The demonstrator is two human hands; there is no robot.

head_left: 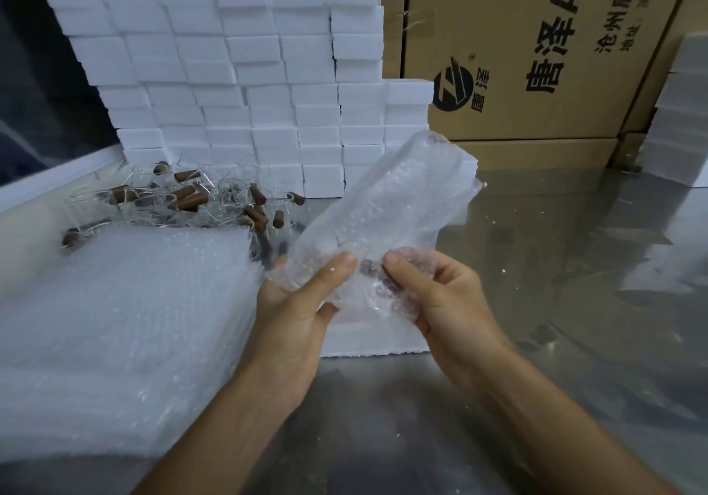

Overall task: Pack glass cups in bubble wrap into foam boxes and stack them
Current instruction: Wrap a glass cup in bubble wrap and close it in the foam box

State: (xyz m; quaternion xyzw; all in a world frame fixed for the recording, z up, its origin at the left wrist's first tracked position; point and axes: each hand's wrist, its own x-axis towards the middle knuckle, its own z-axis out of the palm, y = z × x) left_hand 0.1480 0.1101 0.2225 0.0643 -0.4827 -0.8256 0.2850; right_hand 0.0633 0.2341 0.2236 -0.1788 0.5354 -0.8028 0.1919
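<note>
A sheet of bubble wrap [387, 203] is rolled round a glass cup, whose dark part shows faintly through the wrap near my thumbs. My left hand [302, 303] grips the lower left end of the bundle, thumb on top. My right hand [433, 295] holds the lower right end with curled fingers. The bundle hangs above a white foam box [367, 341] on the steel table. A heap of clear glass cups with brown wooden handles [191, 199] lies at the back left. A stack of bubble wrap sheets [126, 322] lies to the left.
A tall wall of stacked white foam boxes [237, 81] stands behind the cups. Large printed cardboard cartons [536, 54] fill the back right, with more foam boxes [682, 119] at the far right. The steel table [555, 264] carries small foam crumbs.
</note>
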